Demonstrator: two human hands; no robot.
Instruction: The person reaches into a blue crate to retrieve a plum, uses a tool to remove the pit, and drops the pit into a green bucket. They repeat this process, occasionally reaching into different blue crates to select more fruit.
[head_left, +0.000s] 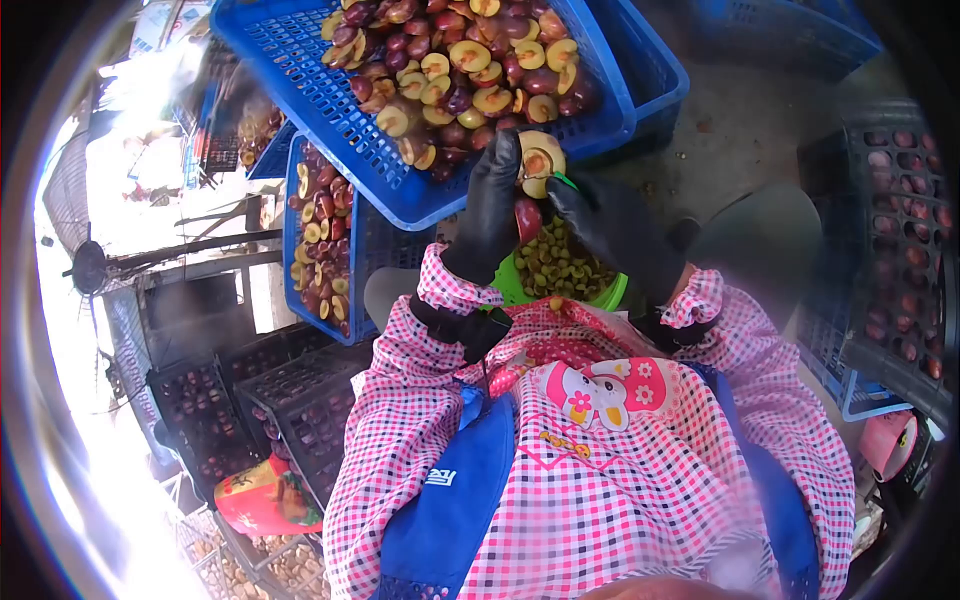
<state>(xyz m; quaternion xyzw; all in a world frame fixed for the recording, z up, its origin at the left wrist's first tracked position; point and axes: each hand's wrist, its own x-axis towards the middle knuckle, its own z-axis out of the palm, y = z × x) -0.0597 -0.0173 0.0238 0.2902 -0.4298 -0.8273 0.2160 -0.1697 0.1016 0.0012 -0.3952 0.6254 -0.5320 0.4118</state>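
Observation:
My left hand (489, 200), in a black glove, is closed around a cut plum (541, 163), whose pale flesh and brown middle face up. A red-skinned plum piece (527, 219) shows just below, at the same fingers. My right hand (612, 222), also gloved in black, is closed at the plum's right side on a small green tool (565, 182); its working end is hidden. Under both hands stands a bright green bucket (612, 295) holding many plum pits (555, 262). Just beyond the hands, a tilted blue crate (385, 185) carries halved plums (470, 57).
Another blue crate (295, 255) of halved plums stands at left. Black crates (300, 440) of whole plums sit lower left, beside a red bag (262, 497). At right is a dark crate (865, 290) of plums. A fan (88, 266) is at far left.

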